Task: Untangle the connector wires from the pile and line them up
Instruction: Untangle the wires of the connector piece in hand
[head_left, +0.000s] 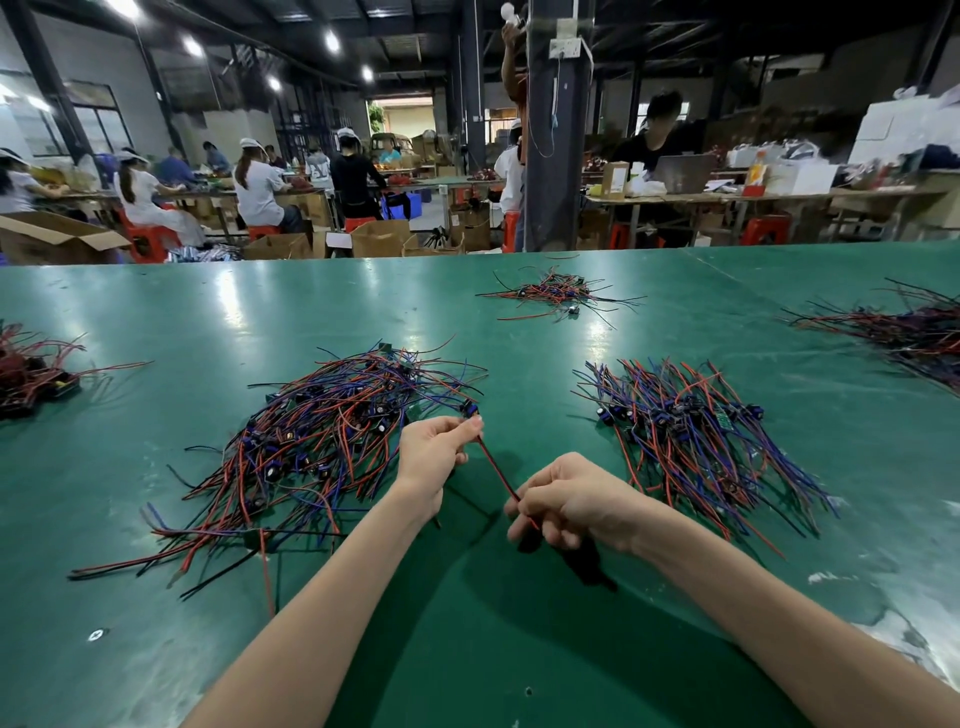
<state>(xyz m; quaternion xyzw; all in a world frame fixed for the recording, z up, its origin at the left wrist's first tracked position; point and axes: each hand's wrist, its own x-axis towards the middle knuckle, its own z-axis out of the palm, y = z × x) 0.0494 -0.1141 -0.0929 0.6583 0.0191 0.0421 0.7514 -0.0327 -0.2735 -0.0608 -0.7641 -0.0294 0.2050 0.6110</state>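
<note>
A tangled pile of red, blue and black connector wires (332, 452) lies left of centre on the green table (156, 332). To the right lies a second bunch of wires (696, 436), roughly side by side, running toward me. Between the two, my left hand (434, 460) pinches one connector wire (496, 467) near its small dark connector end. My right hand (563, 504) grips the other end of that red-and-black wire, fingers curled round it. The wire runs taut between both hands, just above the table.
Smaller wire heaps lie at the far centre (558, 293), the far right (904, 332) and the left edge (31, 369). Beyond the table's far edge stand cardboard boxes (52, 239), red stools and a dark pillar (558, 130), and people sit at other benches.
</note>
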